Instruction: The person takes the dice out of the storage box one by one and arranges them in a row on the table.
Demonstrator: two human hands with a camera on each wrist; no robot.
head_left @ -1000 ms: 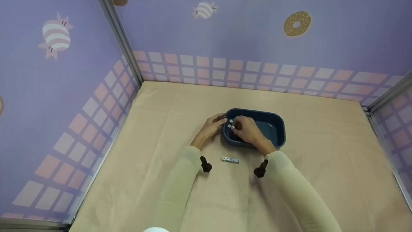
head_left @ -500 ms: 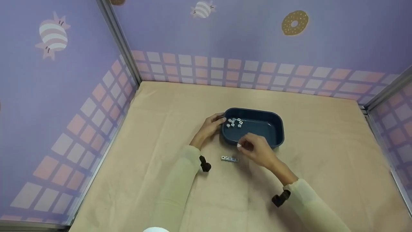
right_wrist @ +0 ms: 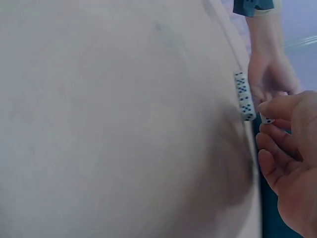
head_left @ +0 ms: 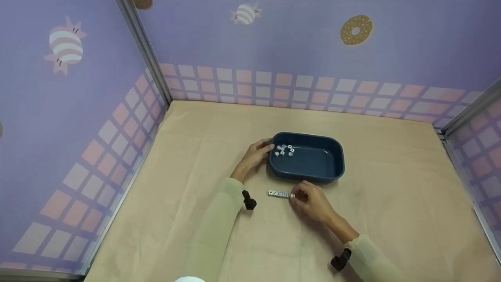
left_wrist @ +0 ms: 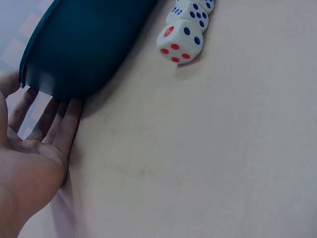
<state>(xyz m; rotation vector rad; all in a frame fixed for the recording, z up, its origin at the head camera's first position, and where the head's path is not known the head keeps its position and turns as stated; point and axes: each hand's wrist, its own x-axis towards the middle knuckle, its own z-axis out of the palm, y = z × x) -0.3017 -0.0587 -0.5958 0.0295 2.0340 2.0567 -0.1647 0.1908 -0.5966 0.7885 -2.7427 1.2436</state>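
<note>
A dark blue rectangular tub (head_left: 319, 162) stands on the cloth, with several white dice (head_left: 283, 150) loose at its left end. My left hand (head_left: 252, 157) holds that end, thumb at the rim and the other fingers against the outside wall (left_wrist: 74, 64). In front of the tub lies a straight row of dice (head_left: 278, 194); the left wrist view shows red and blue pips on its end die (left_wrist: 180, 42). My right hand (head_left: 313, 201) pinches one die (right_wrist: 266, 119) between thumb and fingers at the row's right end. Whether that die touches the row I cannot tell.
A beige cloth (head_left: 219, 129) covers the tabletop. Purple patterned panels (head_left: 297, 43) stand at the back and sides, joined by metal posts (head_left: 148, 51). Dark wrist cameras (head_left: 249, 200) hang from both forearms.
My right hand has come out of the tub with a die and moved toward me, down to the right end of the row. My left hand has stayed on the tub.
</note>
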